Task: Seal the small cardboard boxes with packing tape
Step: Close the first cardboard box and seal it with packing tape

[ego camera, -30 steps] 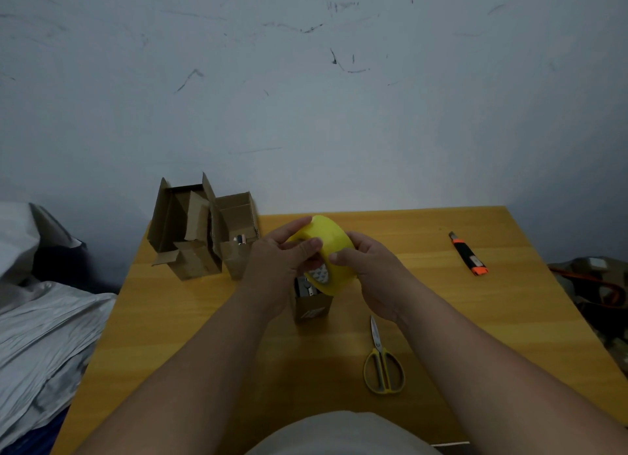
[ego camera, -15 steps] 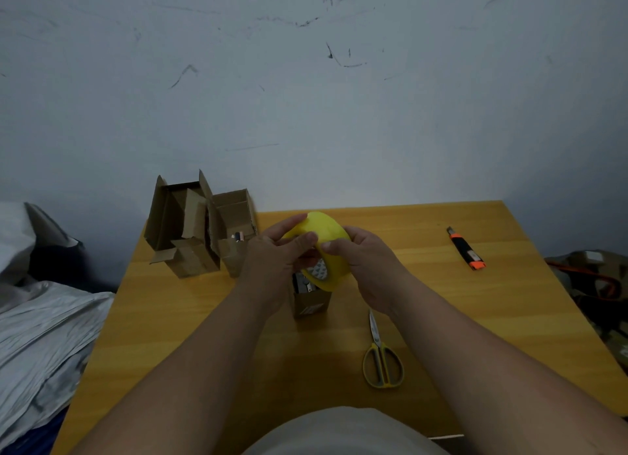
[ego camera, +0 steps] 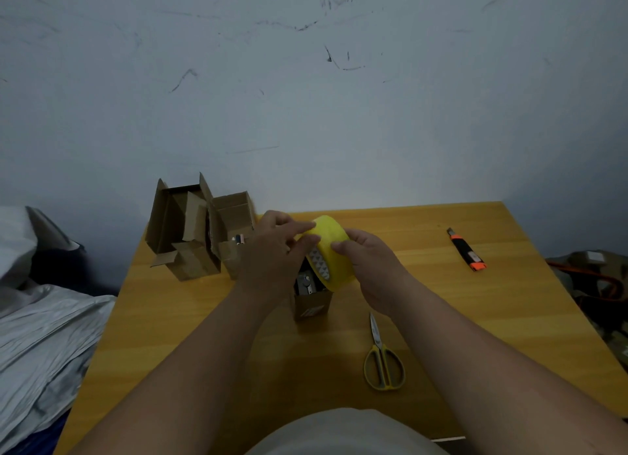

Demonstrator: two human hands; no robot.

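A yellow roll of packing tape [ego camera: 334, 247] is held up between both hands over the middle of the wooden table [ego camera: 475, 301]. My right hand [ego camera: 372, 267] grips the roll from the right. My left hand [ego camera: 275, 254] holds its left side, thumb and fingertips on the top of the roll. Directly under the roll stands a small open cardboard box [ego camera: 311, 301] with metal parts inside, partly hidden by the tape and my hands. Two more open cardboard boxes [ego camera: 190, 230] stand at the table's back left, flaps up.
Yellow-handled scissors [ego camera: 382, 363] lie on the table to the right of the small box. An orange and black utility knife [ego camera: 467, 254] lies at the back right. Grey bedding [ego camera: 40, 335] is off the table's left edge, a bag [ego camera: 591, 278] off the right.
The roll and both hands stay over the small box. My left fingers have shifted a little along the top of the roll.
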